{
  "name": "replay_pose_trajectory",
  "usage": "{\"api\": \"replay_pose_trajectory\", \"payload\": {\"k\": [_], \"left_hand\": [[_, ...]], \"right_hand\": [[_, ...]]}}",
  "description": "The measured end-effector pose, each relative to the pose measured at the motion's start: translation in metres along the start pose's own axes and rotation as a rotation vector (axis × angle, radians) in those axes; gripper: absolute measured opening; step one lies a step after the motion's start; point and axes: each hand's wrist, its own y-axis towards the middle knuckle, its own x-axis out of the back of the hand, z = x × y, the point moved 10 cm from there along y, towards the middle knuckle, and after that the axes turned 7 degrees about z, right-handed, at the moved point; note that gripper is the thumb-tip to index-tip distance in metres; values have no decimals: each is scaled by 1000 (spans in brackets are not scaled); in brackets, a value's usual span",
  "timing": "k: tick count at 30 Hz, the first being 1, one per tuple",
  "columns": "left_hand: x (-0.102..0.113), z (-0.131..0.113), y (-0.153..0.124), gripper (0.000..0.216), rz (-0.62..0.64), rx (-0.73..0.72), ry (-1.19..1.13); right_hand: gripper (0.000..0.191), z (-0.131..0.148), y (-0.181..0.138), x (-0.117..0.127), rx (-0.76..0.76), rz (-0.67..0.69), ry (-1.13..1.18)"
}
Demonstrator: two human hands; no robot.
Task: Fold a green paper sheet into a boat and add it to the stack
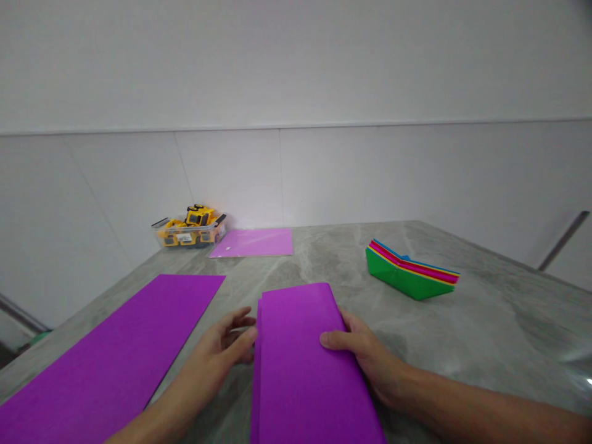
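Note:
A folded purple paper sheet (303,364) lies lengthwise on the grey marble table (485,320) right in front of me. My right hand (361,348) grips its right edge, thumb on top of the paper. My left hand (222,348) rests at the sheet's left edge, fingertips touching the folded layers. A second, flat purple sheet (115,357) lies to the left of my left hand, apart from it.
A stack of nested folded paper boats (409,271), green outermost, sits at the right. A pale purple sheet (254,242) lies at the back, beside a clear plastic box with yellow toy vehicles (190,229). A white wall rises behind the table.

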Motion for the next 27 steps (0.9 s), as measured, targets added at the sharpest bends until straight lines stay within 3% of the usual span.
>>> {"api": "replay_pose_trajectory", "payload": {"k": [3,5,14,21,24,27], "left_hand": [[-28,3,-6,41,273,71,-69],[-35,2,-9,40,320,68,-90],[-35,12,-9,42,309,90,-174],[-39,9,-10,42,346,92,-152],[-40,12,-11,39,323,150,-134],[-37,25,-11,38,256,280,-73]], "right_hand": [[64,1,0,2,8,7,-12],[63,1,0,2,9,16,-16],[68,2,-2,-11,13,145,-3],[71,3,-1,-13,15,152,-22],[79,3,0,-2,37,74,-194],[89,20,-9,14,177,-139,-626]]}}
